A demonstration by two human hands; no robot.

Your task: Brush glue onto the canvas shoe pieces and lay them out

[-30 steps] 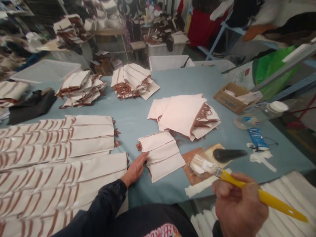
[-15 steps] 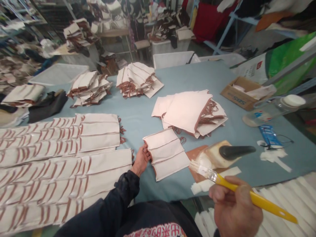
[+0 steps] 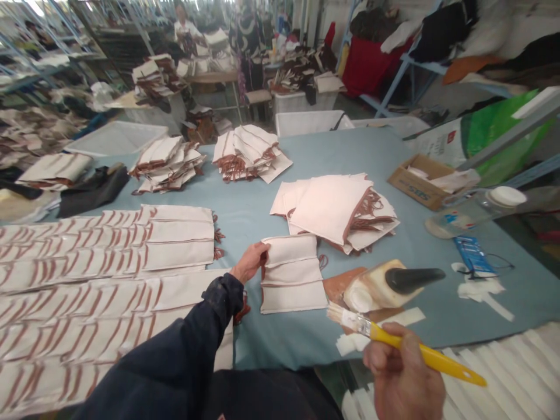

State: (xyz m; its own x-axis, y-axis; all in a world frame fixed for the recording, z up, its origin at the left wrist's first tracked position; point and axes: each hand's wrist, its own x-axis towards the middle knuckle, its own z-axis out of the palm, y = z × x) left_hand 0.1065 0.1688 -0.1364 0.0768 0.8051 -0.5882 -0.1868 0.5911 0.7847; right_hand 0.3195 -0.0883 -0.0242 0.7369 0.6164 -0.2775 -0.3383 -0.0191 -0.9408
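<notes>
My left hand [image 3: 250, 262] pinches the upper left corner of a cream fabric panel [image 3: 293, 274] with stitched lines and brown edging, which lies on the table in front of me. In my right hand [image 3: 405, 373] is a paintbrush [image 3: 450, 366] with a yellow handle, its fingers wrapped round it. The whitish bristles point left, just off the panel's lower right corner. Behind the brush stands a pale, smeared container [image 3: 365, 294] with a black handle [image 3: 411, 280], on a brown sheet [image 3: 343, 282].
Overlapping rows of similar panels [image 3: 175, 233] cover the table's left side. Piles of panels [image 3: 332, 204] lie farther back. To the right are a cardboard box [image 3: 420, 184], a clear jar [image 3: 464, 216] and a blue packet [image 3: 475, 256]. White strips [image 3: 503, 373] hang below the table edge.
My left hand has shifted from the panel's left side to its upper left corner, and the panel has turned squarer to me. The brush has moved slightly left. The view has tilted up.
</notes>
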